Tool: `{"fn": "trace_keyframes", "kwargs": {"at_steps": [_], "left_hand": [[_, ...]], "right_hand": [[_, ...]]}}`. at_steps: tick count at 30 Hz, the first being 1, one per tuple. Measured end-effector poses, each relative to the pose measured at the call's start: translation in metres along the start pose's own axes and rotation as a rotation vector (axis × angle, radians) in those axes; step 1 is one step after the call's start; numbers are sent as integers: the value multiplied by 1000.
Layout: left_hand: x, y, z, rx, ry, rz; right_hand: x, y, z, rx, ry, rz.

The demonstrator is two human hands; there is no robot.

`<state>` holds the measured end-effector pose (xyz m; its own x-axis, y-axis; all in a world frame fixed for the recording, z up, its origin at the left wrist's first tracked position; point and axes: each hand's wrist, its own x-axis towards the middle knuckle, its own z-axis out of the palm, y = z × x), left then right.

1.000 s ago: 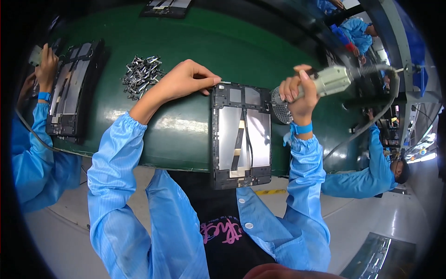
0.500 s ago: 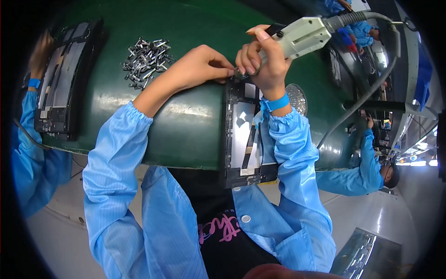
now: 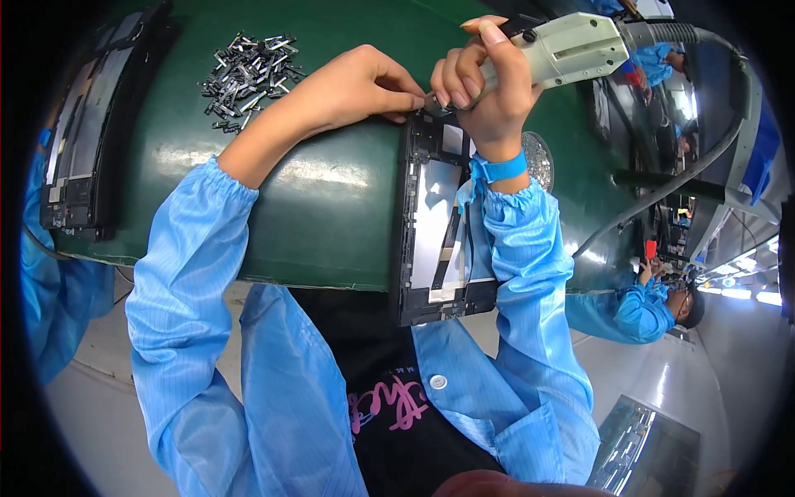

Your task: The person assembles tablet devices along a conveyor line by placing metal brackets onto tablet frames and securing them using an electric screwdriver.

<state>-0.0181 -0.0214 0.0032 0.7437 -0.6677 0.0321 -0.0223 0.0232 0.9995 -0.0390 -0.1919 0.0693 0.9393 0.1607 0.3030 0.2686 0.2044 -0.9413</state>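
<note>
A pale electric screwdriver [image 3: 584, 51] is gripped in my right hand [image 3: 497, 91], its body slanting up to the right. The tool's narrow end points down-left at the far edge of an opened tablet-like device [image 3: 435, 199]. My left hand [image 3: 360, 89] reaches in from the left, thumb and forefinger pinched together at that same far edge, right beside the tool's tip. Whatever lies between those fingertips is too small to make out. The device has a black frame with silvery panels and a dark ribbon cable; my right forearm overlaps its right side.
A heap of small black-and-silver parts [image 3: 252, 79] lies on the green table [image 3: 331, 199] left of my hands. Similar devices [image 3: 91, 124] are at the far left. A round dish [image 3: 539, 161] sits beyond my right wrist. The screwdriver's grey cable [image 3: 662, 195] loops down the right side.
The view has shifted slightly. Both hands stay at the device's far edge in nearly the same pose. At right, a co-worker now has something red near their hands.
</note>
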Motion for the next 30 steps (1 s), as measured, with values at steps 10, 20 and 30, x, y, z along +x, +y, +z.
{"fn": "trace_keyframes", "kwargs": {"at_steps": [10, 20, 30], "left_hand": [[1, 2, 2, 26, 4, -13], [-1, 9, 2, 88, -17, -23], [-3, 8, 1, 85, -3, -35]], "right_hand": [[-1, -7, 11, 40, -30, 79], [-2, -7, 13, 90, 70, 103], [-3, -11, 21, 85, 116, 57]]}}
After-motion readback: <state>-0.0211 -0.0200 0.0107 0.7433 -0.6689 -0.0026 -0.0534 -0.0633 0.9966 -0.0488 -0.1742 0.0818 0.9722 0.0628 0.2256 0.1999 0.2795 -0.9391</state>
